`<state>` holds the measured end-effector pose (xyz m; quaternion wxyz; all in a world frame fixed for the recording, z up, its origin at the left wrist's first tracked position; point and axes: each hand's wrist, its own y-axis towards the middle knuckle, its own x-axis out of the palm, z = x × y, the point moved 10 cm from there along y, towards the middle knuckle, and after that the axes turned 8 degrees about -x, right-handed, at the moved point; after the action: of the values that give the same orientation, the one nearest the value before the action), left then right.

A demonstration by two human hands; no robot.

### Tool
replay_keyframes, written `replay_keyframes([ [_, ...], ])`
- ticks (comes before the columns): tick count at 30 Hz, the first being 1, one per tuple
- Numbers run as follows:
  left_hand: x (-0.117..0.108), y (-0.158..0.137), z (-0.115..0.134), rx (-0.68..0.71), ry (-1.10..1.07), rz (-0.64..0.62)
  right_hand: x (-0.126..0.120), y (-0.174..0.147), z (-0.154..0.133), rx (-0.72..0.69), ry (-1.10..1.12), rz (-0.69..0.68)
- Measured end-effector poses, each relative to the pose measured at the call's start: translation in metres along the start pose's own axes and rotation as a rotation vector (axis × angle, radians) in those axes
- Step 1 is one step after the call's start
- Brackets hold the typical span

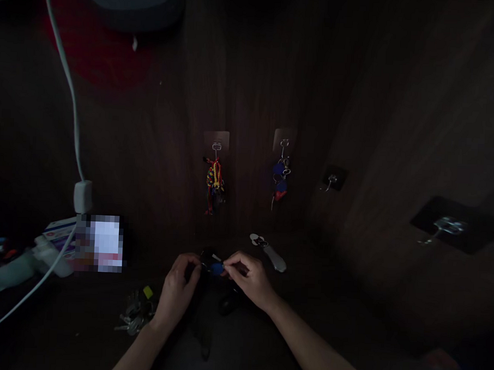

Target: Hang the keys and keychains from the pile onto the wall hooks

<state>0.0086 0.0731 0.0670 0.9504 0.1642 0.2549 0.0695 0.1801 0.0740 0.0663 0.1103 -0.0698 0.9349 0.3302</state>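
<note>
My left hand [179, 285] and my right hand [249, 278] meet over the dark surface, fingertips pinched and a short way apart. Between them is a small blue key fob [216, 269], with my right fingertips on its edge. A dark piece beside the fob reaches my left fingertips; the gloom hides what exactly they grip. Just beneath my right hand lies a black rounded object [227, 304]. Past that hand rests a grey-handled item with a ring [273, 257]. A bunch of keys with a yellow-green tag [134, 313] lies left of my left wrist.
On the back panel, one hook holds colourful braided keychains [215, 181] and another holds blue and red fobs [280, 181]. Bare hooks [331, 180] [449, 225] stick out on the right wall. A white cable [73, 98] hangs at left near boxes [60, 228].
</note>
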Motion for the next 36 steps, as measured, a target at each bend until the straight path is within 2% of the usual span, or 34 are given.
replay_keyframes([
  [3,-0.006,-0.001,-0.005,-0.077,-0.008,0.037,-0.002,0.002,-0.005,-0.028,-0.153,-0.028],
  [5,-0.005,-0.002,-0.005,-0.1,-0.021,0.026,0.001,0.003,-0.011,-0.067,-0.18,-0.057],
  [10,0.011,-0.008,0.008,-0.028,-0.023,-0.093,0.011,0.002,-0.022,-0.152,-0.161,-0.112],
  [14,0.019,-0.01,0.014,-0.007,-0.049,-0.131,0.019,0.0,-0.023,-0.175,-0.178,-0.149],
  [19,0.019,-0.01,0.012,0.0,-0.067,-0.139,0.008,0.003,-0.022,-0.116,-0.181,-0.094],
  [22,0.017,-0.01,0.004,-0.007,-0.072,-0.154,-0.024,0.007,-0.016,-0.037,-0.137,0.087],
  [25,0.019,-0.008,-0.006,-0.017,-0.064,-0.191,-0.068,0.012,-0.015,0.005,-0.12,0.334],
  [27,0.022,-0.007,-0.011,-0.02,-0.041,-0.219,-0.097,0.02,-0.018,0.017,-0.096,0.451],
  [29,0.025,-0.007,-0.014,-0.012,-0.019,-0.236,-0.127,0.033,-0.028,0.003,-0.121,0.547],
  [32,0.027,-0.007,-0.013,0.012,-0.009,-0.25,-0.169,0.064,-0.048,-0.023,-0.181,0.623],
  [34,0.029,-0.007,-0.013,0.016,-0.008,-0.268,-0.197,0.084,-0.069,-0.1,-0.308,0.723],
  [36,0.031,-0.008,-0.013,0.013,0.004,-0.295,-0.215,0.104,-0.084,-0.162,-0.392,0.779],
])
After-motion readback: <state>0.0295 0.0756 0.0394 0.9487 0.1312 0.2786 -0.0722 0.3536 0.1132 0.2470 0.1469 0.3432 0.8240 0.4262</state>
